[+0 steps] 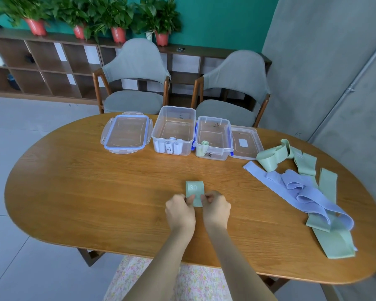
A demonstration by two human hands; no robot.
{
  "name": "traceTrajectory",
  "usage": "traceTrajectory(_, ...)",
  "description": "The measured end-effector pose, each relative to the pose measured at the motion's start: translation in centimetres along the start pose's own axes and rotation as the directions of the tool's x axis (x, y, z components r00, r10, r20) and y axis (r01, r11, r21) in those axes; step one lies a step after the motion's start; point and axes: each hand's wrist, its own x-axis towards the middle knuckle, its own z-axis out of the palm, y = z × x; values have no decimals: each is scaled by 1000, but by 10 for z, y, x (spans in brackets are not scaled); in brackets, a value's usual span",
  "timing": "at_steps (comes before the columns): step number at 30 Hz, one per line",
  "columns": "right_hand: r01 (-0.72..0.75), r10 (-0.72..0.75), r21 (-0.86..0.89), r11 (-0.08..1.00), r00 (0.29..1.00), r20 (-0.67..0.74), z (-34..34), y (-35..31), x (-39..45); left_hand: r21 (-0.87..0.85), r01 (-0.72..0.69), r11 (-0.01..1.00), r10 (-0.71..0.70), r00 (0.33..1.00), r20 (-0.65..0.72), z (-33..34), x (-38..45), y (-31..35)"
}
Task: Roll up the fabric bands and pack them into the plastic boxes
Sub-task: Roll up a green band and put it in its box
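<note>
Nearest, we see the left hand (179,210) and right hand (217,208) pinching a green fabric band (194,192) between them on the wooden table (85,192); its near end is hidden behind the fingers, so we cannot tell how far it is rolled. To the right lies a tangle of green and lilac bands (302,192). Farther off stand two clear plastic boxes (174,131) holding rolls, whose labels are illegible, with lids (126,132) beside them

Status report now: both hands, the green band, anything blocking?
Left hand and right hand both pinch the green band, rolling it on the table. Right box open, one green roll inside. Path to boxes unobstructed.
</note>
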Motion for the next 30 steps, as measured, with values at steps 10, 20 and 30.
traceTrajectory(10,136,-135,-51,989,991,23,11,18,-9,-26,-59,998,58,998,-28,3,-7,-3)
traceTrajectory(20,21,-19,88,996,999,-31,-1,38,-58,-14,-63,998,63,998,-9,-22,-48,-27)
traceTrajectory(30,-2,3,109,994,1000,-7,-6,25,-40,34,-20,999,18,999,32,-11,-31,-13)
